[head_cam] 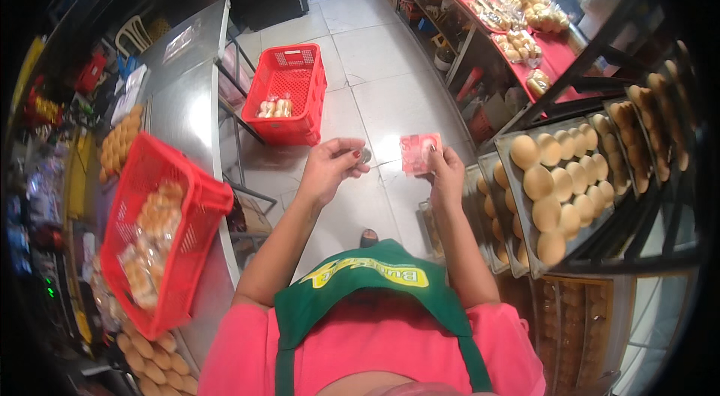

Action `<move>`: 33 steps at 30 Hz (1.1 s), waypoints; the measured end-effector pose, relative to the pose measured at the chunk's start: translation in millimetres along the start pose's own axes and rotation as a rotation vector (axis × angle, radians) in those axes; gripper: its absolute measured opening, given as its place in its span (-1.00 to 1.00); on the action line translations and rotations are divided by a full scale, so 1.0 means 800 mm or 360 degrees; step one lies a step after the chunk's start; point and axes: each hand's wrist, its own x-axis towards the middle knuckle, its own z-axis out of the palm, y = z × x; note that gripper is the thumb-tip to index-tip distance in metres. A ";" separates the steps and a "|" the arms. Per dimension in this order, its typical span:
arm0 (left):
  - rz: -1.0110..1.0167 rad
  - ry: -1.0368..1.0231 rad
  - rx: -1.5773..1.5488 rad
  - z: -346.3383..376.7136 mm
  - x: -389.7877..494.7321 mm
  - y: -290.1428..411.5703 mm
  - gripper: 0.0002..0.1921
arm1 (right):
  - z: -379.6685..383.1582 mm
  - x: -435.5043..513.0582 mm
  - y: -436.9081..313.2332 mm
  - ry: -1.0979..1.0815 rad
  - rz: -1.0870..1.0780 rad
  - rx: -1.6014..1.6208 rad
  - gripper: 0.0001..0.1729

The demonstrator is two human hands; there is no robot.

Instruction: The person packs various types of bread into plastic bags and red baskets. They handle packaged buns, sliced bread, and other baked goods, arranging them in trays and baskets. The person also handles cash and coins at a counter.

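Note:
Between the thumb and fingers of my left hand (336, 164) is a small pile of coins (364, 156), partly hidden by the fingertips. A red banknote (416, 153) is pinched under the thumb of my right hand (447, 171); it is held flat and folded or stacked, which I cannot tell. The two hands are apart, raised over the tiled floor in front of my green apron (371, 278).
On the steel table (180, 98) at left, a red plastic crate (197, 210) holds bagged bread. Another red crate (287, 131) stands on the floor. At right are trays of round buns (537, 182) on a rack and a display shelf (551, 58) with packed bread.

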 end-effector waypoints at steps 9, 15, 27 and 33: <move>-0.0003 -0.0310 0.0017 -0.023 0.329 0.097 -0.63 | 0.113 0.295 -0.019 -0.0077 -0.0170 -0.0252 -0.87; 0.0116 -0.0501 0.0337 -0.032 0.576 0.125 -0.71 | 0.151 0.492 -0.048 0.0147 -0.0142 -0.0362 -0.75; 0.0100 -0.1047 0.0452 0.128 0.994 0.188 -0.76 | 0.060 0.858 -0.111 0.0451 -0.0368 -0.0165 -0.79; 0.0609 -0.1127 0.0698 0.272 1.216 0.268 -0.74 | -0.042 1.053 -0.130 0.0870 -0.0596 -0.1160 -0.74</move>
